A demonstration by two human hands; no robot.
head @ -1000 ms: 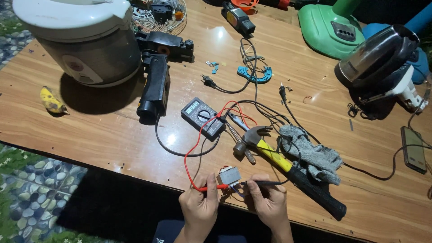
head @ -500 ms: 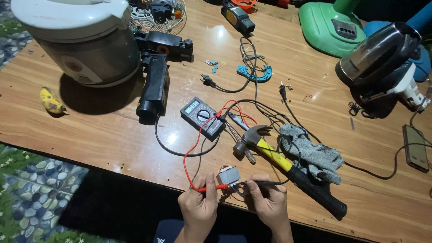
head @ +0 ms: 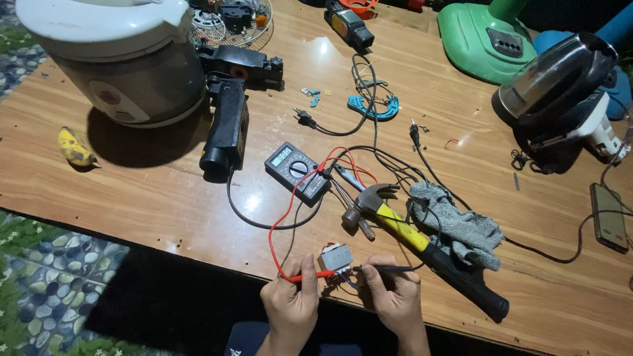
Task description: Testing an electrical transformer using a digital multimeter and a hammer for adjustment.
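Nothing has been moved since earlier: the red probe [head: 304,277] is pinched closed in the left hand [head: 290,306], the black probe [head: 386,268] in the right hand [head: 393,300], both tips laid horizontally toward the small grey metal component [head: 336,258] between them, below the black multimeter [head: 297,171] near the worktop [head: 165,198] edge.

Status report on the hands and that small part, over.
Left hand pinching red probe, right hand pinching black probe. Both tips at small grey part near table edge. Hammer and glove lie close right.
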